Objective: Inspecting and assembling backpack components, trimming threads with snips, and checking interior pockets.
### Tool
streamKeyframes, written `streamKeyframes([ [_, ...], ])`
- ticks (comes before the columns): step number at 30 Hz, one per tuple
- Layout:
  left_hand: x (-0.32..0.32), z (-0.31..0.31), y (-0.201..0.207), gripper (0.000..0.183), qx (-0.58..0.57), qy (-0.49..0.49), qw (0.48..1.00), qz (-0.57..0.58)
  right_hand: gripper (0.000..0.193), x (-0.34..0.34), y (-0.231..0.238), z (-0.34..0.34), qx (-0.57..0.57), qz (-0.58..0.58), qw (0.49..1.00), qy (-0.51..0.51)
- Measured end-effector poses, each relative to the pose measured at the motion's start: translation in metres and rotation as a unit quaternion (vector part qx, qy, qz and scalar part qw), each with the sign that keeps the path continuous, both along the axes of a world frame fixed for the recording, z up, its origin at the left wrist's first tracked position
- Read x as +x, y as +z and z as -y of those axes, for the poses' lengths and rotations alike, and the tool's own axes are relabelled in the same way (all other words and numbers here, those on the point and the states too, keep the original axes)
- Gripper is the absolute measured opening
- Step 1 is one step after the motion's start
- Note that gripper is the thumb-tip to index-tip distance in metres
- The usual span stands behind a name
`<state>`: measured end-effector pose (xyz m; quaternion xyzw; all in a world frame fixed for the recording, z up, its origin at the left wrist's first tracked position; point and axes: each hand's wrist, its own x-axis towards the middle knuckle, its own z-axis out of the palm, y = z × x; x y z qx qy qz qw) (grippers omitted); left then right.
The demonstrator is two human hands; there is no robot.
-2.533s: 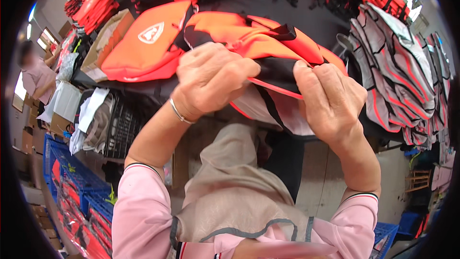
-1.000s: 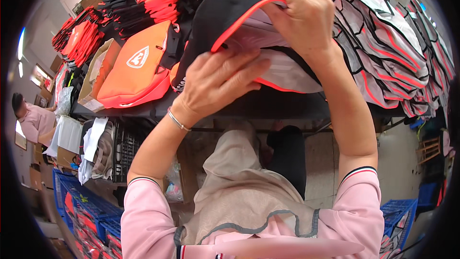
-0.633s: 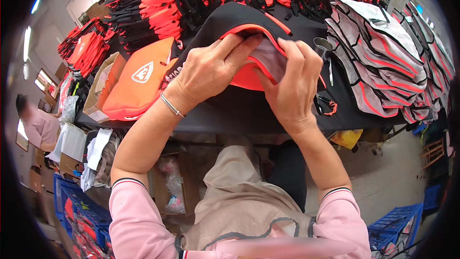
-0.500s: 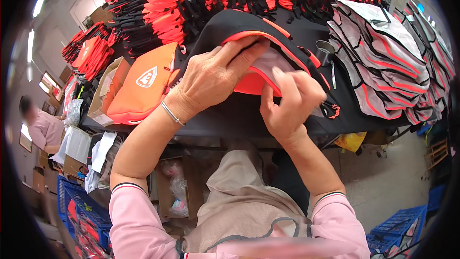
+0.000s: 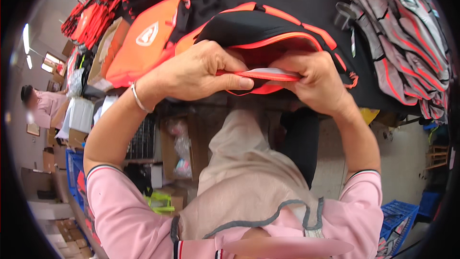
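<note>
A black and orange backpack (image 5: 256, 25) lies on the dark table in front of me, its zipped mouth spread apart. My left hand (image 5: 199, 69) pinches the near edge of the mouth, thumb outside and fingers inside. Farther right along that same edge, my right hand (image 5: 318, 79) grips the fabric, with its fingertips hidden inside the bag. Between the two hands runs a taut stretch of orange zipper (image 5: 270, 75) with pale lining behind it. The bag's far edge arches above both hands.
Left of the backpack lies an orange bag (image 5: 139, 50) with a shield badge, beside a cardboard box (image 5: 104, 60). Grey panels with orange trim (image 5: 390, 60) are piled at right, near a metal cup (image 5: 343, 15). Another person (image 5: 47, 108) is at far left. Blue crates (image 5: 397, 218) stand below.
My left hand has come partly out of the mouth onto its near edge. My right hand has moved right and reached its fingers inside. The bag's mouth now faces me more, and the view has tilted down.
</note>
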<state>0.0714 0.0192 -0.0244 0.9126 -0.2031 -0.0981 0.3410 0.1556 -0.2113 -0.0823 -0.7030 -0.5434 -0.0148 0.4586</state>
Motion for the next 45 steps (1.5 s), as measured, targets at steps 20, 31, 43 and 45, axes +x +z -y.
streamKeyframes([
  [20, -0.016, 0.004, -0.051, 0.067, -0.188, 0.11, 0.948, -0.233, 0.036, 0.002, -0.017, -0.024, 0.058, -0.441, 0.887, 0.124],
  [31, -0.015, 0.009, -0.071, 0.045, -0.321, 0.137, 0.894, -0.281, 0.035, 0.018, -0.028, -0.027, -0.018, -0.359, 0.926, 0.111],
  [43, -0.008, -0.043, -0.023, 0.028, -0.455, 0.152, 0.87, -0.115, 0.06, 0.06, 0.014, -0.008, -0.021, -0.058, 0.984, 0.167],
  [45, -0.001, -0.059, -0.022, 0.024, -0.376, 0.159, 0.897, 0.172, 0.07, 0.052, 0.014, 0.016, -0.097, 0.077, 0.992, 0.007],
])
